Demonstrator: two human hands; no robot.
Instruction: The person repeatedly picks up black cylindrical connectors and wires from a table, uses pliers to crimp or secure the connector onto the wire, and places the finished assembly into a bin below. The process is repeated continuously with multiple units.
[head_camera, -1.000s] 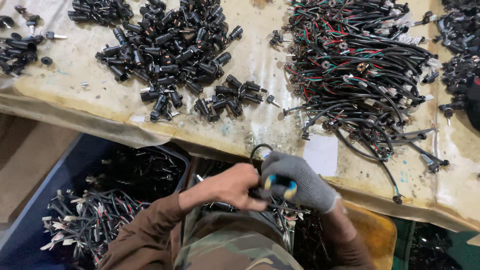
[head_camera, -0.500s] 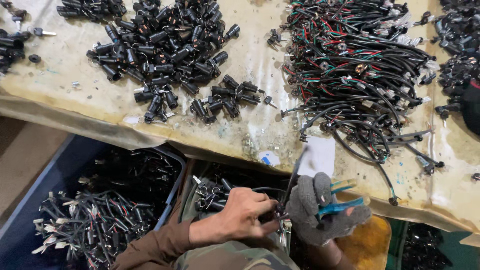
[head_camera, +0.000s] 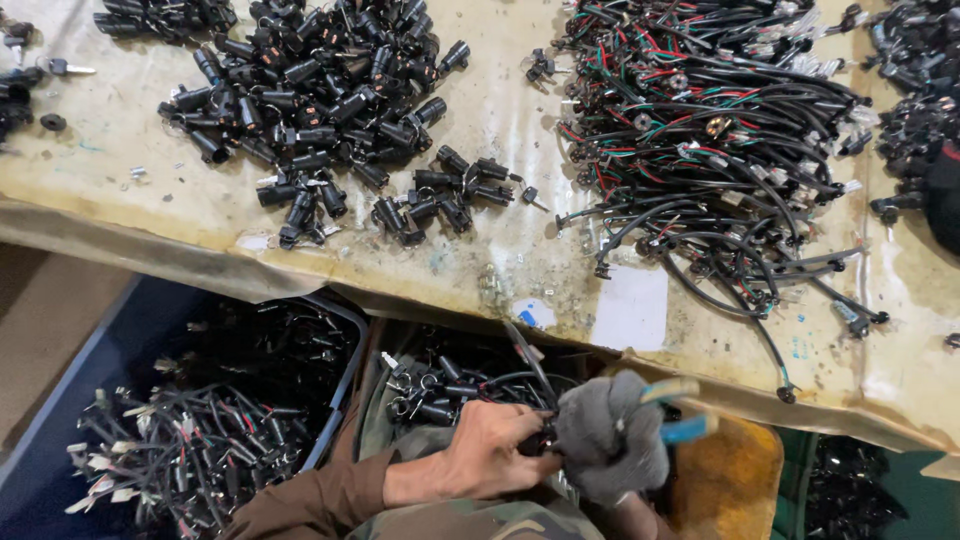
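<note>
Lower now, both hands (head_camera: 560, 450) grip wired connector (head_camera: 535, 425).

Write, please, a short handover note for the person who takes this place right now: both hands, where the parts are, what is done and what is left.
Left hand: bare, closed on a black wired part at lap level.
Right hand: in a grey knit glove, holding a blue-and-yellow-handled hand tool against the same part; the tool's tip is hidden.
Parts: pile of black cylindrical switches on the stained beige table cover, tangle of black wire harnesses with red and green leads to its right, and blue bin of wired parts below on the left.
Done and left: no count can be told; both table piles are large.
</note>
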